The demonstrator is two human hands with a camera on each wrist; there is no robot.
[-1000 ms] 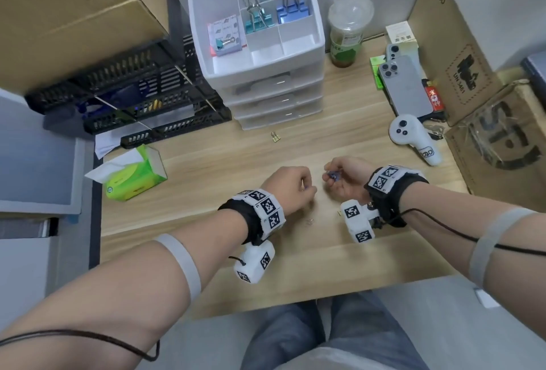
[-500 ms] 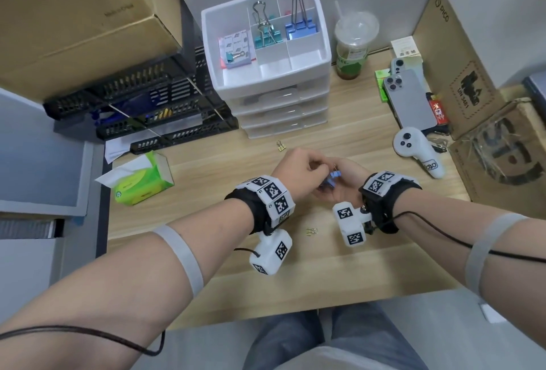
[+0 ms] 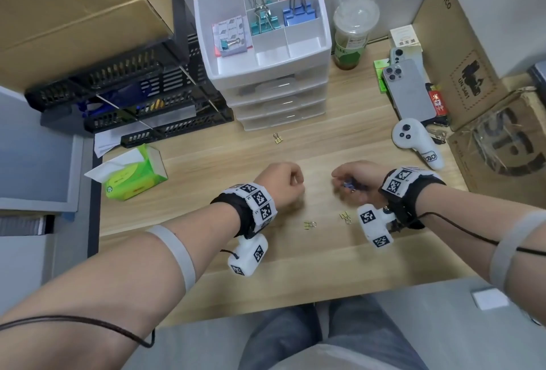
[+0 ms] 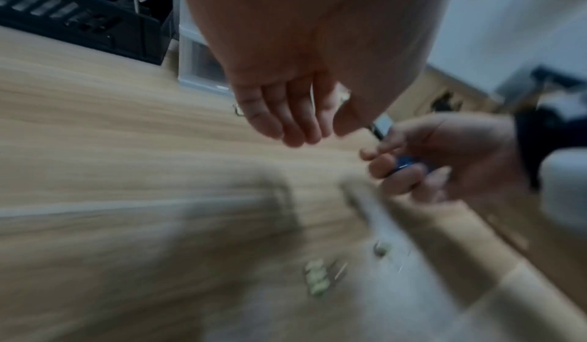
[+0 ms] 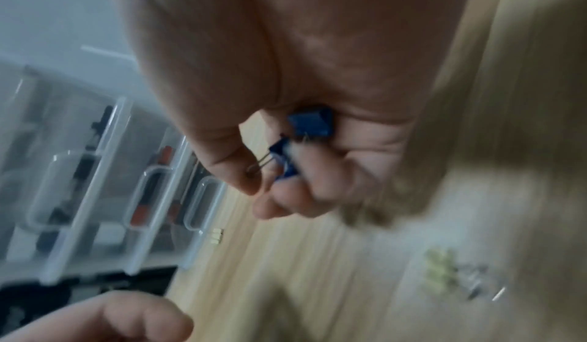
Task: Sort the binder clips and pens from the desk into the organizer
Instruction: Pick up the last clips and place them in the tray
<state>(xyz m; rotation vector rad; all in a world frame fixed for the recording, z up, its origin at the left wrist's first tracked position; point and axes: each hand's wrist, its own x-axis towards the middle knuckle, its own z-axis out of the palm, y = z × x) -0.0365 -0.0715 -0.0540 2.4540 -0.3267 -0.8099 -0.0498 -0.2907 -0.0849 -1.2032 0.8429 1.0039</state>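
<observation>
My right hand (image 3: 344,185) hovers just above the desk and pinches two small blue binder clips (image 5: 282,159), also seen from the left wrist (image 4: 402,165). About a hand's width to its left, my left hand (image 3: 297,185) has its fingers (image 4: 286,131) curled with nothing visible in them. Small gold binder clips lie on the desk: one pair (image 3: 310,224) below the left hand, another (image 3: 345,217) below the right hand, and one (image 3: 277,138) near the organizer. The white drawer organizer (image 3: 266,71) stands at the back; its top tray holds teal and blue large clips.
A green tissue box (image 3: 133,174) sits at the left, black trays (image 3: 133,97) behind it. At the right are a white controller (image 3: 413,142), phones (image 3: 410,92), a drink cup (image 3: 353,32) and cardboard boxes (image 3: 502,139). The desk's front edge is near my lap.
Half a second ago my hands met around the blue clips. They have since parted, the left hand pulling back to the left while the right keeps the clips.
</observation>
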